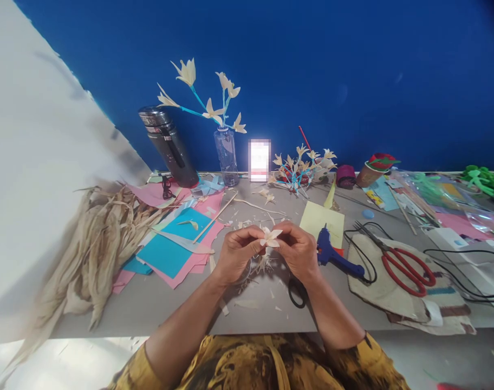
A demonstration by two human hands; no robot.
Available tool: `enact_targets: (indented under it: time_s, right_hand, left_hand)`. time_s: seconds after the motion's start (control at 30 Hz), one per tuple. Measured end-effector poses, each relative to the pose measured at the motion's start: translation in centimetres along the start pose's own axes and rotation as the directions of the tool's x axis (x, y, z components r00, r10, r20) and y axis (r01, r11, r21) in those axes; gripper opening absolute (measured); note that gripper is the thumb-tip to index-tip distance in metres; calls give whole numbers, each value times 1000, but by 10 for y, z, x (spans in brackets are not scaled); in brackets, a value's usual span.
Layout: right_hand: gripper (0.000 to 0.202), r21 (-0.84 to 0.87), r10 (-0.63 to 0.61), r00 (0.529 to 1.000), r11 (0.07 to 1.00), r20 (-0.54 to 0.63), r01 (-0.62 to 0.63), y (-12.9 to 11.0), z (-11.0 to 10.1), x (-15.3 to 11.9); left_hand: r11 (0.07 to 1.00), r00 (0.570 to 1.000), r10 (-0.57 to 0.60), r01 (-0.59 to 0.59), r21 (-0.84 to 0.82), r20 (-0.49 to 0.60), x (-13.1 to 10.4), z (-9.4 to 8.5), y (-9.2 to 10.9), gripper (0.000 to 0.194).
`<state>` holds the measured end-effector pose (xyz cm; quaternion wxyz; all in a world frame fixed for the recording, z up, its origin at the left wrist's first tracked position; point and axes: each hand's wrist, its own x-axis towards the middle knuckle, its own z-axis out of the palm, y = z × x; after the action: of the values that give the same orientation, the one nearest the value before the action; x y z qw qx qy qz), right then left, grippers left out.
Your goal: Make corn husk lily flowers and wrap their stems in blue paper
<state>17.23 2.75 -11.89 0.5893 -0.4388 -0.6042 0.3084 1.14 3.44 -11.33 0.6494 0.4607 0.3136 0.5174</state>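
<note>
Between my two hands is a small cream flower [270, 237] with pointed petals, like dried husk. My left hand [241, 252] pinches it from the left with thumb and forefinger. From the other side, my right hand [298, 249] grips its petals the same way. Below the flower, the table is strewn with pale husk scraps [263, 262]. A black scissor handle [298, 293] shows beside my right wrist, its blades hidden. The blue glue gun [336, 257] lies just right of my right hand, partly by a yellow paper sheet [312, 214].
Dried husks [88, 254] are heaped at left, near blue paper [176, 244]. Behind stand a black flask [169, 149], a clear bottle [226, 154] of husk flowers and a bunch of small flowers [299, 170]. Red-handled scissors [407, 271] rest on a cloth [372, 271]; cords cross the right side.
</note>
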Motion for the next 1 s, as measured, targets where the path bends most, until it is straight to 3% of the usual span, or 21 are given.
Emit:
enact_targets:
  time_s: [0.2, 0.4, 0.67, 0.87, 1.0]
  right_hand:
    - [19, 135, 54, 997, 989, 49, -61, -4, 0, 3]
    - [22, 150, 106, 992, 982, 73, -116, -5, 1, 2]
    - [8, -24, -6, 999, 1000, -41, 5, -2, 1, -1]
    - [10, -125, -103, 995, 987, -7, 101, -12, 1, -1]
    - [10, -109, -26, 999, 994, -48, 20, -14, -7, -8]
  left_hand:
    - [1000, 999, -23, 23, -1, 23, -1, 1, 3, 18]
    - [999, 999, -43, 42, -12, -8, -1, 4, 1, 22]
    - [984, 981, -160, 149, -97, -111, 3, 5, -2, 25]
    - [953, 965, -242, 218, -209, -99, 4, 7, -3, 26]
    - [886, 937, -347, 313, -342, -41, 5, 6, -3, 25]
